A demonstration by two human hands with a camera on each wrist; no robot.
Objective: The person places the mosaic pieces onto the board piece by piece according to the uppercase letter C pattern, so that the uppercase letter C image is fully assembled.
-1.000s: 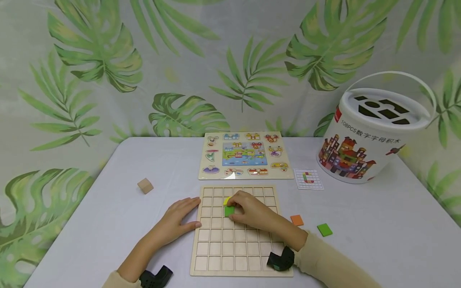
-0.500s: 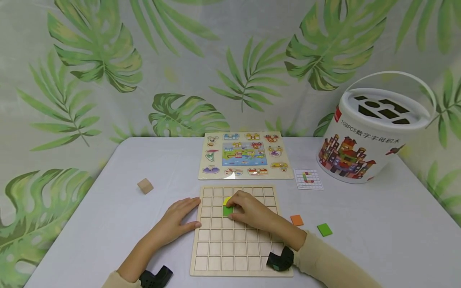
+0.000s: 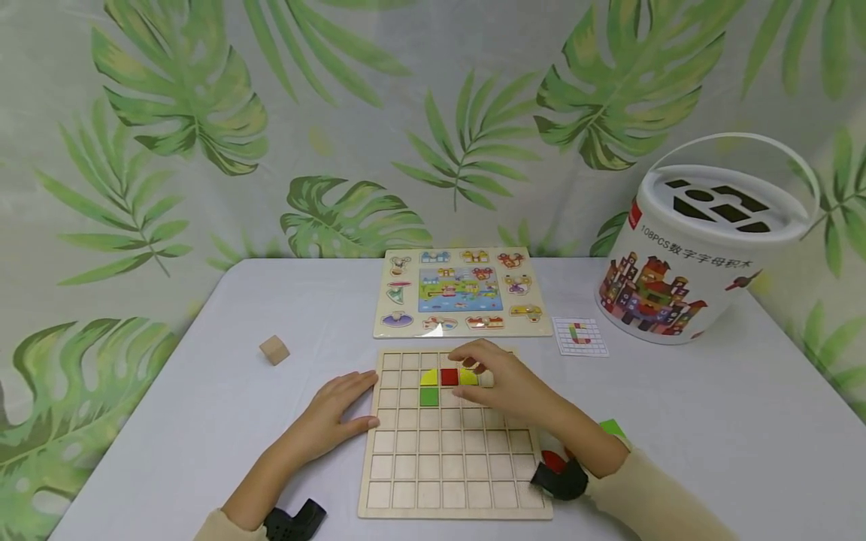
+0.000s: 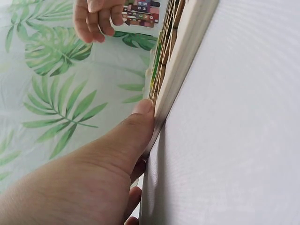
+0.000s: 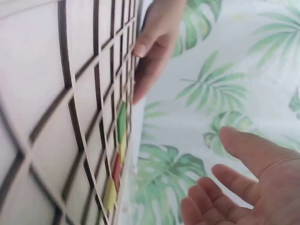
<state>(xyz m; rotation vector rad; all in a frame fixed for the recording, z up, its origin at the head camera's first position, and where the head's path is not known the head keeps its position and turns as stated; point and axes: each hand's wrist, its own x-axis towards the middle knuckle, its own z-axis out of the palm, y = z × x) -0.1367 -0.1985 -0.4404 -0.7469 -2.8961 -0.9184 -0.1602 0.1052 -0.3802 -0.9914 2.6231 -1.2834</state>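
Observation:
A wooden grid board [image 3: 406, 492] lies on the table. In its upper part sit a yellow rounded tile [image 3: 429, 378], a red square tile [image 3: 449, 377] and a second yellow tile [image 3: 468, 377] in one row, with a green square tile [image 3: 429, 397] below the first. My left hand [image 3: 334, 413] rests at the board's left edge, thumb and fingertips touching it, as the left wrist view also shows. Over the upper right of the board hovers my right hand [image 3: 506, 382], fingers loosely bent and holding nothing; the right wrist view shows its palm [image 5: 281, 187] bare.
Behind the board lie a picture puzzle [image 3: 460, 324] and a small pattern card [image 3: 579, 336]. A white bucket [image 3: 690, 263] stands at back right, a wooden cube [image 3: 274, 350] at left. Beside my right forearm show a green tile [image 3: 612, 428] and a red piece [image 3: 553, 460].
My right hand has let go of the green tile and moved right and up, uncovering the red and second yellow tiles. Its forearm now hides the orange tile. My left hand stays put.

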